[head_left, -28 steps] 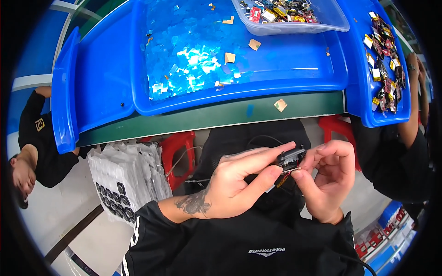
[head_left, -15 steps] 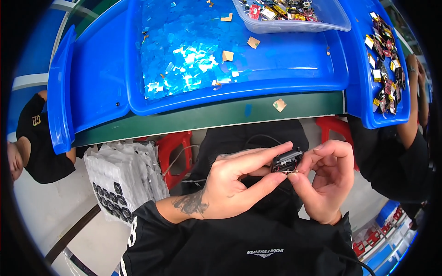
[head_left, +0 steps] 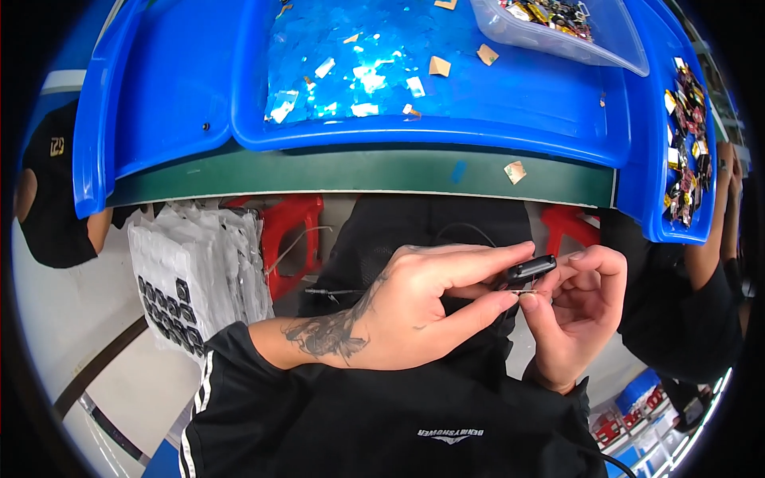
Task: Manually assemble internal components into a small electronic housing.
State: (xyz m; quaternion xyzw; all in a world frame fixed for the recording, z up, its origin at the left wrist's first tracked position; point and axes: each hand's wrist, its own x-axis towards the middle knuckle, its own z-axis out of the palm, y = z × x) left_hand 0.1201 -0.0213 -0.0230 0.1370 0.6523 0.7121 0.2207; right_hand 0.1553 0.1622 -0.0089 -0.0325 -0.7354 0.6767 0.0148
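Note:
A small black plastic casing [head_left: 531,269] is held above my lap. My left hand [head_left: 442,299] grips it from the left, the fingers behind it and the thumb below. At the lower edge of the casing a thin, light-coloured piece [head_left: 523,291] shows edge-on between my two thumbs. My right hand [head_left: 582,311] is closed at the casing's right end, thumb and fingertips pinched around that thin piece. The inside of the casing is turned out of sight, and my right fingertips partly hide each other.
Beyond the green table edge [head_left: 319,171] lies a blue tray [head_left: 446,139] with shiny film scraps and a clear plastic bin [head_left: 558,52] of small parts. A right-hand tray [head_left: 653,187] holds wired electronics. White bagged sheets [head_left: 191,275] with black parts stand left, by a red stool [head_left: 291,239].
The casing has tilted: its inner parts and wires showed before, and now its smooth outer side does. Both hands have shifted slightly right in the picture as the view moved.

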